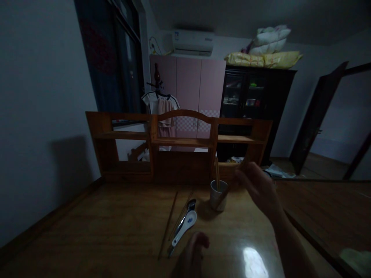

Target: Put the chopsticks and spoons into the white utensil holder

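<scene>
Pinching what looks like a stick (225, 196), perhaps more than one, in the right grip (256, 185), with fingers bunched narrow about the upper end; too blurred to count. Slanting down and leftward from that grip, across the front of the cup (214, 197); cannot tell whether touching its wall. Below and to the left of the right grip, note the cup upright on the surface (124, 224), with chopsticks (217, 173) leaning inside and rising above the rim.

In the left grip (193, 253), with fingers loosely curled and thumb apart, nothing seen held. Just beyond and to the left of that grip, find the white spoon (184, 228), lying against the dark spoon (191, 204). Farther left, find the inner stick (181, 212) close beside the spoons and the outer stick (168, 226) a little apart.

Judging by looks, likely light, stiff and smooth in the case of the held stick; apt to roll or twist between fingertips rather than bend. Best held above the middle, with the lower end clear of the fingers. For the cup, probably light and easily tipped, best steadied low on the wall, on the side facing the left grip.
</scene>
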Available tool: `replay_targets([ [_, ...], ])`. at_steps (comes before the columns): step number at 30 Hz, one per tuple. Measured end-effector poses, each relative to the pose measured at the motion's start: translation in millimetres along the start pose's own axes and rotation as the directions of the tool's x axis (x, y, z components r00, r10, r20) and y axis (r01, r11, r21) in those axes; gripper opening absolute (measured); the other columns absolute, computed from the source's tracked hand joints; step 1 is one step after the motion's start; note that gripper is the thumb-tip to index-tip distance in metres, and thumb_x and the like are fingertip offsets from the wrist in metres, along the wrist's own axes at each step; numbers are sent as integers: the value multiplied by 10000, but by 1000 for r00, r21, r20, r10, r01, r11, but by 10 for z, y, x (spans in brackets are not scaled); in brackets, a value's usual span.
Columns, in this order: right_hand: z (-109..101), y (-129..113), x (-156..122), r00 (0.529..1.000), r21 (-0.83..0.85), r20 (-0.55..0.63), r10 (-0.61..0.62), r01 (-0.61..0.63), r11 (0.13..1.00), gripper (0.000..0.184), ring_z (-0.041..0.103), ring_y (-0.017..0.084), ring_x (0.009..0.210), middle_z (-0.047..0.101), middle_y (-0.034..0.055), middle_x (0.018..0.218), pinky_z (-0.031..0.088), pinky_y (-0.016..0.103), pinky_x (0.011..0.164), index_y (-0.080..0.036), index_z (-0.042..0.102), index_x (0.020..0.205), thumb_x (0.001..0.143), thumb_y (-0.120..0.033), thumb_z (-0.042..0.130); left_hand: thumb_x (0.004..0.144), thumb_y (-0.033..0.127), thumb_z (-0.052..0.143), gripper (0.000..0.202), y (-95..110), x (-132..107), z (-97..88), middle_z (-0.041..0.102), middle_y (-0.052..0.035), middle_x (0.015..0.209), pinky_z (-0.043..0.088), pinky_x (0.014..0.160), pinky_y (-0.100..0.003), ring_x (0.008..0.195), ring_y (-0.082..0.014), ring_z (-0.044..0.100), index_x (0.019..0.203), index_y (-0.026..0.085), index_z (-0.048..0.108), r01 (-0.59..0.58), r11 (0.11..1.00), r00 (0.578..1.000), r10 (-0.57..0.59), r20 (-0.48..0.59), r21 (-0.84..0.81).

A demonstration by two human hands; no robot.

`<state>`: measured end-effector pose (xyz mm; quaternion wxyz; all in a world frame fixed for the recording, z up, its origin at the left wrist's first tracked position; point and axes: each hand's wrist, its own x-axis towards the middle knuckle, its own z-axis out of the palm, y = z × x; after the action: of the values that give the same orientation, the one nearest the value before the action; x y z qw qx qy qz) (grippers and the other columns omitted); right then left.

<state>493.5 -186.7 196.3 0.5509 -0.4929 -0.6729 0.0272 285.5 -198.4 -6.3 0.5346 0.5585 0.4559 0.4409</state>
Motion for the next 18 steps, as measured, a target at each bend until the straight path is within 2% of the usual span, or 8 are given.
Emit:
replay_targets([
  [2, -76, 117, 250, 994, 14, -109, -19, 21, 1000, 181, 589, 145, 650, 581, -10, 752, 456, 244, 613, -221, 499, 919, 918, -395, 551, 797, 473, 462, 302, -50, 13, 1, 620, -11, 684, 454, 720, -286, 701, -195, 555, 692, 229, 607, 24, 999, 1000, -23, -20, 36],
  [4, -81, 301, 447, 989, -35, -146, -8, 3, 999, 213, 593, 150, 667, 594, 5, 795, 453, 251, 622, -219, 497, 938, 919, -428, 532, 775, 356, 454, 231, -99, 23, 28, 537, 8, 613, 423, 693, -269, 662, -177, 510, 600, 225, 528, 30, 998, 999, -29, -19, 61],
  [7, 4, 641, 604, 999, -76, -37, 29, -32, 997, 254, 572, 152, 647, 586, 3, 738, 427, 245, 584, -209, 511, 879, 897, -461, 539, 699, 220, 404, 158, -144, 34, 79, 411, 28, 558, 367, 630, -259, 592, -154, 433, 544, 224, 432, 4, 994, 998, -10, 57, 105],
  [9, 80, 854, 633, 998, -79, 25, 53, -51, 996, 285, 553, 151, 611, 579, -1, 686, 414, 247, 557, -205, 517, 811, 857, -479, 576, 663, 190, 387, 146, -132, 31, 94, 356, 35, 542, 334, 597, -254, 569, -148, 398, 522, 226, 386, 0, 994, 995, -12, 104, 114],
  [13, 191, 1160, 617, 989, -79, 90, 116, -109, 991, 306, 553, 165, 606, 590, 6, 660, 414, 261, 550, -203, 536, 785, 809, -501, 602, 680, 207, 413, 151, -20, -27, 65, 433, 27, 574, 338, 599, -244, 607, -156, 440, 530, 226, 424, 81, 987, 994, -90, 57, 138],
  [18, 278, 1373, 602, 968, -41, 149, 204, -200, 979, 310, 593, 203, 644, 634, 19, 682, 449, 286, 564, -209, 583, 830, 787, -516, 599, 722, 251, 446, 132, 86, -132, 39, 545, 28, 661, 359, 627, -240, 656, -168, 497, 638, 240, 547, 165, 973, 986, -168, 3, 162],
])
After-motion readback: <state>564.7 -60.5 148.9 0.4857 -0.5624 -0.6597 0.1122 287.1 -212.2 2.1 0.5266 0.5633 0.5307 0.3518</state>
